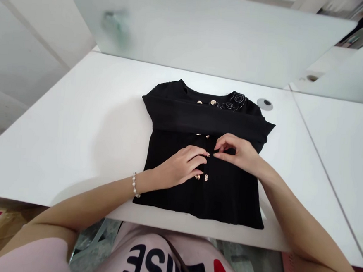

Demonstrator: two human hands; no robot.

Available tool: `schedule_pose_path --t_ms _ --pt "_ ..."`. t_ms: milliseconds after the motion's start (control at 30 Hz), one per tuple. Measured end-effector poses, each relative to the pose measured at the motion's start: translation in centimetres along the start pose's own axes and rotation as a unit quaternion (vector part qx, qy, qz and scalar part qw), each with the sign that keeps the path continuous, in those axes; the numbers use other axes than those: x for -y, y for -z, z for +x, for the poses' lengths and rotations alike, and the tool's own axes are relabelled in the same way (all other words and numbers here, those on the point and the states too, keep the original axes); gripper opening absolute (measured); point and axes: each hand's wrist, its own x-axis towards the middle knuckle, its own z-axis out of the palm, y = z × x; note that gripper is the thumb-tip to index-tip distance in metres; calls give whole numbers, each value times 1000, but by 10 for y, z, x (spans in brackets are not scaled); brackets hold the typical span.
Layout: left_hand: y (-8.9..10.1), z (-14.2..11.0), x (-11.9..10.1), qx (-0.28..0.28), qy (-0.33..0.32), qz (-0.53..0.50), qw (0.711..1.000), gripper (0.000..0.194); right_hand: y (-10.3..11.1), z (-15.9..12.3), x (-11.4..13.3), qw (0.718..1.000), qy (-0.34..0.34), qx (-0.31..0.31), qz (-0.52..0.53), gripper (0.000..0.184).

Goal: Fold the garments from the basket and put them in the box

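A black jacket (227, 197) lies on the white table, its front up and its long sleeves (198, 118) folded across the chest. Gold buttons run down its front, and dark rosette trim (238, 100) sits by the neckline. With curled fingers, my left hand (184, 166) holds a gold button (208, 154) at the middle of the front. My right hand (238, 153) is just to the right of that button, thumb and forefinger pinched at the front edge of the jacket. Exactly how much cloth is in that pinch is hard to see. Lower down is another gold button (206, 178).
The white table (61, 115) extends to both sides of the jacket. A frosted partition (207, 34) stands along its back edge. Right of the collar is a round cable grommet (265, 104), and a table seam (319, 156) runs farther right. A cardboard box (5, 227) is at lower left.
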Motion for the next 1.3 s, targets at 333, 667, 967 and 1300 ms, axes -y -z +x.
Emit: schedule_pose_path --t_ms 333,667,967,1300 --pt "1 -1 -1 75 -50 15 996 24 -39 -14 -1 991 50 48 -118 13" --pt "-1 0 -9 136 -46 -42 989 19 14 1 -8 999 -33 19 20 28" --pt "45 20 29 -7 101 -155 983 14 112 45 -58 954 -153 -254 -48 32" --pt "95 52 174 -134 270 96 949 21 121 67 -107 906 -250 -246 -236 58"
